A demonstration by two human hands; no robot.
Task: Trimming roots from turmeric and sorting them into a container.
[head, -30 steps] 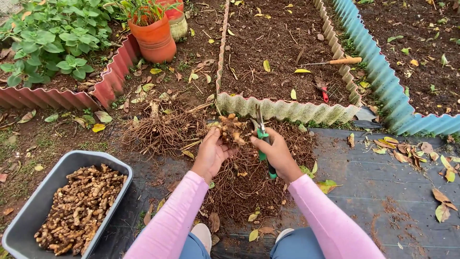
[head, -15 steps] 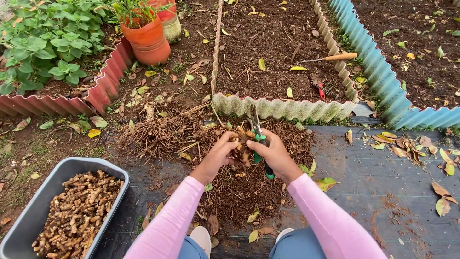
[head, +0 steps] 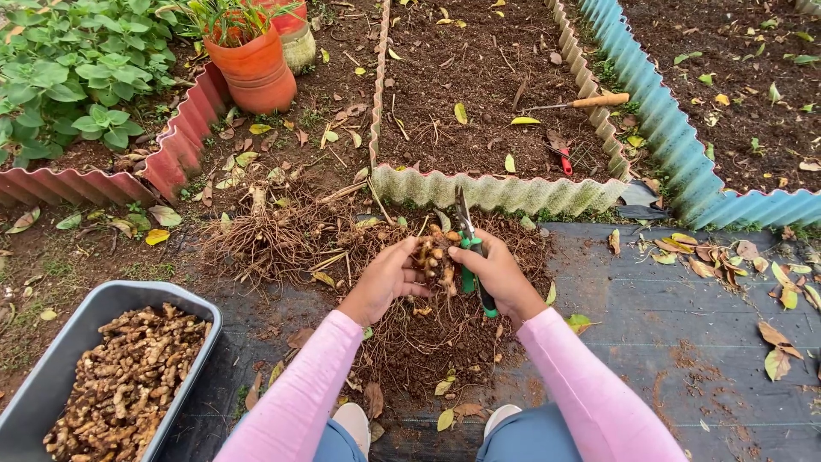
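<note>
Head view shows both your hands meeting over a heap of pulled roots w/ soil. Your left hand point(head: 386, 278) has its fingers curled round a knobbly, tan rhizome clump point(head: 433, 255), thumb side pressed to it, so it's closed on the clump. Your right hand point(head: 496, 274) is wrapped tight round the green handles of the garden snips point(head: 468, 248); its fingertips also touch the clump's right side. Blades point up & away from you, drawn nearly together (can't tell if anything sits btwn them). The clump hangs just above the root pile point(head: 428, 334), which lies on black ground cloth point(head: 684, 342) btwn your knees and the pale corrugated edging point(head: 505, 192). More tangled roots point(head: 265, 239) lie to the left of the hands. Lower left, a grey tub point(head: 51, 376) holds lots of cleaned rhizome pieces, well apart from your hands. Further off: an orange pot point(head: 256, 73) beside red edging, a wooden-handled hand tool point(head: 590, 102) and a red-handled one point(head: 564, 161) on the bed soil, blue edging point(head: 676, 137) at right. Pink sleeves cover both your forearms.
</note>
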